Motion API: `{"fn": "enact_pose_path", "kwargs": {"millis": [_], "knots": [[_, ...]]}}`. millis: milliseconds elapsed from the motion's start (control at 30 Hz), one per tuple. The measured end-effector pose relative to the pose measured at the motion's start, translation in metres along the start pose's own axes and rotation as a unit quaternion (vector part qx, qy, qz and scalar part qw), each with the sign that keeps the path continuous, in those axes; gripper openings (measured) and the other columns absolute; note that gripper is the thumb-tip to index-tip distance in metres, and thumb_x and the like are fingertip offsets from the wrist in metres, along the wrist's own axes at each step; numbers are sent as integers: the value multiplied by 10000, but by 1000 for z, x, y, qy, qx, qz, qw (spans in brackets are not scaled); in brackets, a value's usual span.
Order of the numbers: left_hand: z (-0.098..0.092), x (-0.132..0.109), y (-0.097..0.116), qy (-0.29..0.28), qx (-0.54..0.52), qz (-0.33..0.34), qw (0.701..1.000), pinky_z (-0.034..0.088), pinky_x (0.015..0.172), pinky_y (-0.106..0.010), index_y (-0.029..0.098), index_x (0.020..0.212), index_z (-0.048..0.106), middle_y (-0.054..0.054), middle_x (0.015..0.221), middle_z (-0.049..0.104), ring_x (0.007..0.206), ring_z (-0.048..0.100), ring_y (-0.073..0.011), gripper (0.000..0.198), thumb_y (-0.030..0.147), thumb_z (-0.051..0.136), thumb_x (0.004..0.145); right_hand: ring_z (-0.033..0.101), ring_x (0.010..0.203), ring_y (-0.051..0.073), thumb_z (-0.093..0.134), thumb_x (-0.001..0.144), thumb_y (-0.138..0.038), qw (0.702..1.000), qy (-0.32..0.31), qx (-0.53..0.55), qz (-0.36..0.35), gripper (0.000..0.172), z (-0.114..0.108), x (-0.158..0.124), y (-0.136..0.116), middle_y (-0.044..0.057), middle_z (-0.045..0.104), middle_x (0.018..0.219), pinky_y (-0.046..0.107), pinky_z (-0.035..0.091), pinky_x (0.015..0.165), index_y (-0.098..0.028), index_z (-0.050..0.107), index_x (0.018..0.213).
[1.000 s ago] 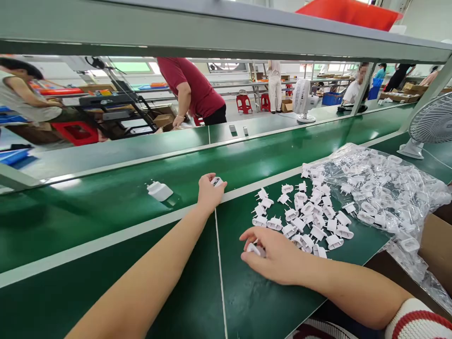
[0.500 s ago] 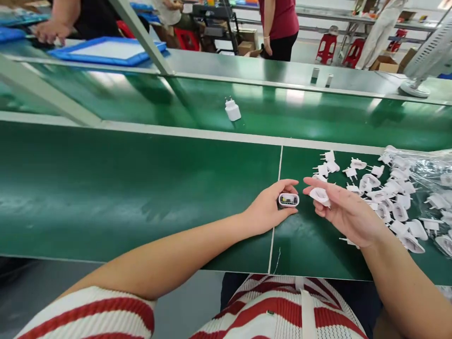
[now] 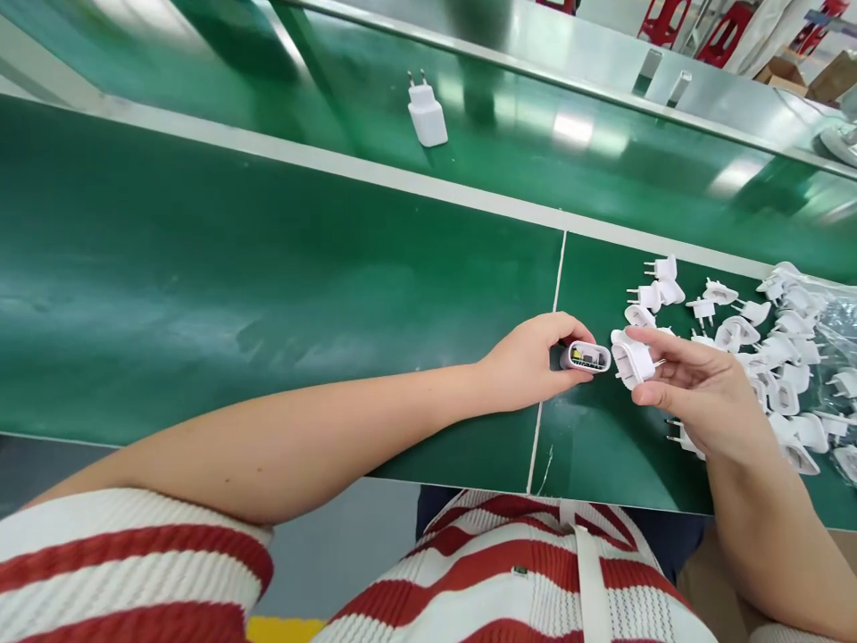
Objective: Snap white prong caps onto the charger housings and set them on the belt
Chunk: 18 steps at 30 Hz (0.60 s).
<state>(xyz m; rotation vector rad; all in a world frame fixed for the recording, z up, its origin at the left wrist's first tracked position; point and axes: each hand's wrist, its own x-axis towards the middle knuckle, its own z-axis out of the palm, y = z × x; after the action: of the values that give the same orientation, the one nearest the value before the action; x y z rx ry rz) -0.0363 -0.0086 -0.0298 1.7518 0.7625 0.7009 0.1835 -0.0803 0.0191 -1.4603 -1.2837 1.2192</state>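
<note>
My left hand point(image 3: 532, 362) is closed around a small white charger housing point(image 3: 586, 357), its open end facing right with circuit parts showing inside. My right hand point(image 3: 696, 393) pinches a white plug cap point(image 3: 630, 359) with two pins, held a short gap from the housing's open end. Another plug cap point(image 3: 679, 436) is tucked under the right palm, only its pins showing. Both hands hover just above the green bench point(image 3: 268, 286).
Several loose white plug caps point(image 3: 736, 330) lie scattered to the right, beside a clear plastic bag point(image 3: 836, 330) holding more. One finished white charger point(image 3: 427, 116) lies on the green conveyor belt point(image 3: 536, 161) beyond a white rail. Red stools stand at the far top right.
The view tilted down and closer. My left hand brought the housing back from the belt edge to the bench; my right hand lifted a plug cap and moved it close to the housing.
</note>
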Motion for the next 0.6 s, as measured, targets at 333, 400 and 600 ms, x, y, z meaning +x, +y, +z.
{"fn": "enact_pose_path", "kwargs": {"millis": [333, 400, 600], "knots": [[-2, 2, 3, -6, 33, 19, 999, 495, 796, -311, 181, 1029, 684, -28, 1018, 713, 901, 644, -186, 234, 242, 777, 824, 657, 619, 142, 970, 664, -357, 997, 44, -57, -31, 478, -6, 0, -8, -3, 687, 925, 288, 576, 529, -335, 785, 1104], [-2, 2, 3, -7, 35, 24, 999, 494, 799, -311, 179, 1029, 682, -31, 1021, 714, 903, 644, -187, 224, 244, 770, 833, 625, 601, 133, 961, 679, -344, 991, 54, -109, -51, 478, -7, -2, -13, 1, 688, 923, 294, 557, 508, -342, 792, 1126], [-2, 2, 2, -3, 45, 40, 998, 491, 807, -309, 171, 1033, 684, -32, 1019, 717, 908, 643, -188, 217, 212, 769, 837, 658, 660, 154, 899, 764, -352, 978, 29, -186, -87, 431, -1, 6, -31, 28, 716, 1068, 316, 578, 551, -331, 741, 1164]]}}
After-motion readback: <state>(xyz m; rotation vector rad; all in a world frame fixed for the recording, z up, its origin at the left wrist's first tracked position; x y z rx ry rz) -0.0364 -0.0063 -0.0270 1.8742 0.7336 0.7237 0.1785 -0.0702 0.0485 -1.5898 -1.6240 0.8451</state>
